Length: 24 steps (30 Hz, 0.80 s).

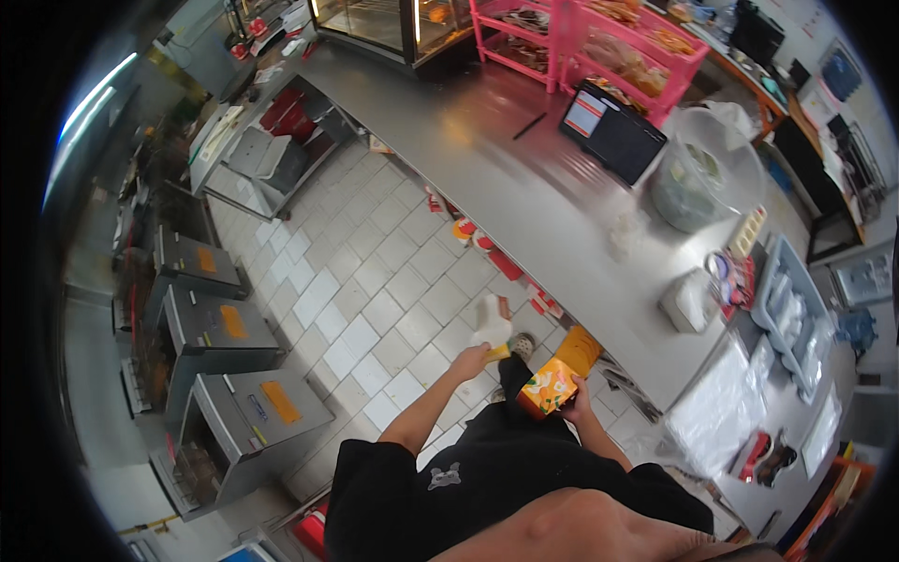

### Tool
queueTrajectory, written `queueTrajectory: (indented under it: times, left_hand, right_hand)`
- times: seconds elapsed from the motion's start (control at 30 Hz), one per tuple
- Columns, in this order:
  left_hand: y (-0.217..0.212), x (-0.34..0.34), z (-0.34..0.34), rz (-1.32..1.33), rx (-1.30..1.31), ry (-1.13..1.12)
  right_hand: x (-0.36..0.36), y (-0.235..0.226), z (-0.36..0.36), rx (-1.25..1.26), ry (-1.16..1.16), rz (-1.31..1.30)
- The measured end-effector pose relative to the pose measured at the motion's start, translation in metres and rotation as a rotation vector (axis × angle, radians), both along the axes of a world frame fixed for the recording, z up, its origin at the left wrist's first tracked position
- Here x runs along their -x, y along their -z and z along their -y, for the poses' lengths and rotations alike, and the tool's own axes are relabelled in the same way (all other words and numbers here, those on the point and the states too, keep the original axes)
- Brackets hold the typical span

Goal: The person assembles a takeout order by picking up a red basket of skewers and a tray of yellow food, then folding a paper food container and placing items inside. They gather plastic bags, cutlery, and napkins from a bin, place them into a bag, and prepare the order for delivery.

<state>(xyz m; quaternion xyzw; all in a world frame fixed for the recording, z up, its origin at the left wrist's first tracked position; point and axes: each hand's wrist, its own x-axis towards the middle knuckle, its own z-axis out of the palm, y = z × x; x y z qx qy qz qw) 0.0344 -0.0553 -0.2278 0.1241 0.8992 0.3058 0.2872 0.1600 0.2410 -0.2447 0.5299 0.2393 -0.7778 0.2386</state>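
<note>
My left hand (471, 362) is closed on the yellow end of a small white packet (491, 323). The packet has a reddish-brown patch at its far end, and its exact kind is not clear. It is held out over the tiled floor. My right hand (578, 403) grips an orange-yellow printed carton (549, 386) in front of my body. A plain yellow flap (581, 348) stands out from the carton toward the counter edge. The two things are apart, the carton to the right of the packet.
A long steel counter (449, 159) runs along the right, bearing a dark tablet (613, 131), a clear tub (698, 178), pink racks (618, 56), a blue-grey tray (791, 309) and plastic bags (716, 403). Several steel units (253, 412) line the left. Red and yellow packages (482, 241) show under the counter.
</note>
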Motion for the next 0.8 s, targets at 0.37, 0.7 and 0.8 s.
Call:
queueTrajectory:
  times: [0.37,0.7,0.8]
  left_hand:
    - [0.11,0.221,-0.079,-0.444,0.155,0.462]
    - [0.317,0.272,-0.026,-0.175,0.596,0.695]
    - [0.345,0.274,-0.001,-0.153,0.635,0.684]
  right_hand:
    - [0.143,0.145,-0.013,-0.138,0.293,0.137]
    - [0.226,0.324,-0.011,-0.34,0.422,0.016]
    - [0.243,0.358,-0.011,-0.405,0.411,-0.006]
